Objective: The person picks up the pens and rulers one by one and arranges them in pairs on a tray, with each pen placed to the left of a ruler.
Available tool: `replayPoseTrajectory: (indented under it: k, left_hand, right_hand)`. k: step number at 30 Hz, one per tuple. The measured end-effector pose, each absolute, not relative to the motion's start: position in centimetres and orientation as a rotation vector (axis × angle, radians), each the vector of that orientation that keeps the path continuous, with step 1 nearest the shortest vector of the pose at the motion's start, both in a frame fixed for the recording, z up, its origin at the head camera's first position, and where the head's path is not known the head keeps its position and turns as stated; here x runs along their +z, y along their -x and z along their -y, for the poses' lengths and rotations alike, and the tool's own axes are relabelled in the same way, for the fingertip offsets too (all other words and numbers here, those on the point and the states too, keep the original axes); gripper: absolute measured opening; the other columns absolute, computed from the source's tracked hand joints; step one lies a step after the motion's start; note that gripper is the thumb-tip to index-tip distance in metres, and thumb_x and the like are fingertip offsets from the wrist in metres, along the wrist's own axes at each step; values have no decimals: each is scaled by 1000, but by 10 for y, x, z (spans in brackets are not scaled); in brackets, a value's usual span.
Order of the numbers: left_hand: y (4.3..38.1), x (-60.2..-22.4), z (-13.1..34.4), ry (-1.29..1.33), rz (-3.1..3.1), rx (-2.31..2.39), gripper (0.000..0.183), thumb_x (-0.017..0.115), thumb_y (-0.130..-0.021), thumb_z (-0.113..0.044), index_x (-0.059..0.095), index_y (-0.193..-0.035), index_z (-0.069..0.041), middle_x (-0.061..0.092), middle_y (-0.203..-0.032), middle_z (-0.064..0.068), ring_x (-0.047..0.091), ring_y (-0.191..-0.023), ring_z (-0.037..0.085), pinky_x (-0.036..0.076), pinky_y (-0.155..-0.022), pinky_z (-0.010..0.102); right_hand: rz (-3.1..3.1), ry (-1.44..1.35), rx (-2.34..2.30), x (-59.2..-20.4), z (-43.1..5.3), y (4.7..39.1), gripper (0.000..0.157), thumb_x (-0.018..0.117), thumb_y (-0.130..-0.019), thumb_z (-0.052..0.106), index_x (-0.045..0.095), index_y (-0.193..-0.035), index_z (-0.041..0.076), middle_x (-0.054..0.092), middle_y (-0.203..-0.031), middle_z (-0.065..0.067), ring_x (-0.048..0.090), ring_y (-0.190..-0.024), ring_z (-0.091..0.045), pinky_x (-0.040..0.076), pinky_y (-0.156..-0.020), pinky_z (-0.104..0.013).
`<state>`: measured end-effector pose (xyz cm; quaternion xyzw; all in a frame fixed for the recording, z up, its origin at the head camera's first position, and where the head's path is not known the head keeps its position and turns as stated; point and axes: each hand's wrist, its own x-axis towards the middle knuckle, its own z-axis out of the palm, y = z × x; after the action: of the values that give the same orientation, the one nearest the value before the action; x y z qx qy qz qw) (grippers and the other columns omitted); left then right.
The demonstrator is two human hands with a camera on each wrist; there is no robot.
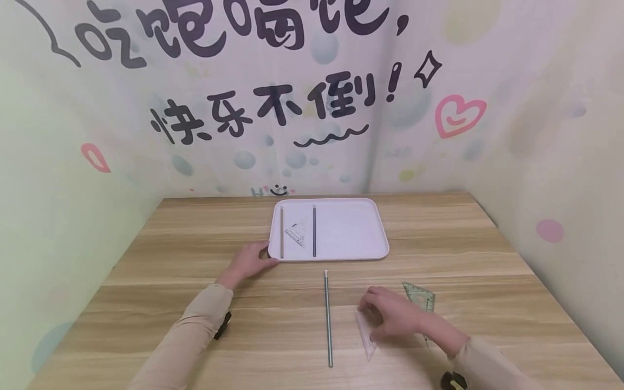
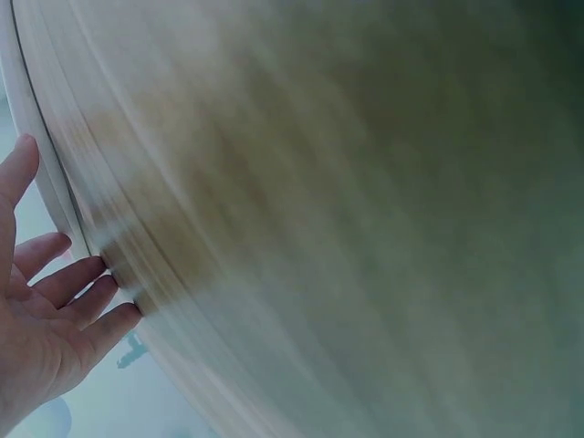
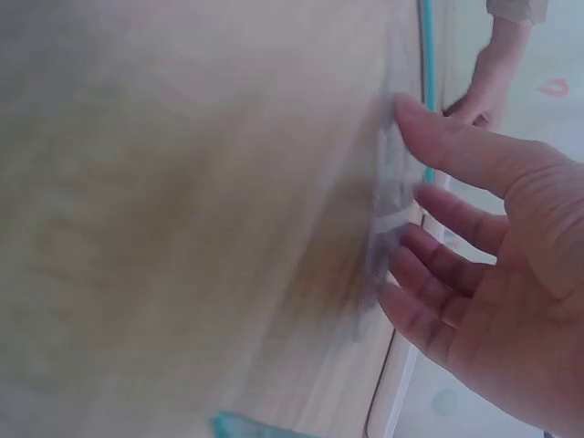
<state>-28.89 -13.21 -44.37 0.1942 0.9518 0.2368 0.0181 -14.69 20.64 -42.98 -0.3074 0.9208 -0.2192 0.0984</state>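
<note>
My left hand is at the near left corner of a white tray, thumb along the front edge and fingertips by the left rim. In the left wrist view, its fingers are spread and nearly straight. On the tabletop, my right hand pinches a clear set square between thumb and fingertips, covering part of it. From the right wrist, the clear set square shows almost edge-on. A grey-green pencil lies left of this hand. Partly behind the right wrist is a green set square.
Inside the tray, a brown pencil, a small clear set square and a dark pencil lie side by side at the left. The wooden table ends at a printed curtain behind the tray.
</note>
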Motion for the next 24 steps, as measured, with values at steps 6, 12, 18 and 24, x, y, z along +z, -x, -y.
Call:
replayPoseTrajectory:
  k: [6,12,18,24]
  left_hand:
    - [287,-444,131,-587,-2950,736,56,67,-81,-32,52,-125,-1,54,-125,17,47,-118,32,37,-100,44]
    - [286,-446,130,-586,-2945,744,56,67,-81,-32,51,-126,-1,53,-127,17,46,-119,33,36,-100,45]
    - [286,-444,130,-576,-2946,747,56,67,-81,-31,52,-126,-1,52,-127,17,46,-119,33,36,-101,44]
    - [287,-444,131,-584,-2953,745,56,67,-81,-31,52,-125,0,52,-126,18,46,-119,33,36,-100,45]
  right_hand:
    - [-2524,888,-833,-428,-210,159,31,75,-63,6,57,-87,11,54,-80,7,50,-74,-5,47,-67,-21]
    - [-2340,818,-975,-423,-213,162,26,73,-66,2,55,-84,7,55,-75,1,51,-68,-6,48,-61,-20]
    - [-2284,881,-1022,-419,-219,164,18,69,-71,0,55,-81,4,54,-73,2,50,-65,-3,49,-59,-20]
    - [-2229,895,-1063,-411,-222,167,13,64,-74,-1,54,-79,4,55,-74,3,52,-66,-3,49,-59,-19]
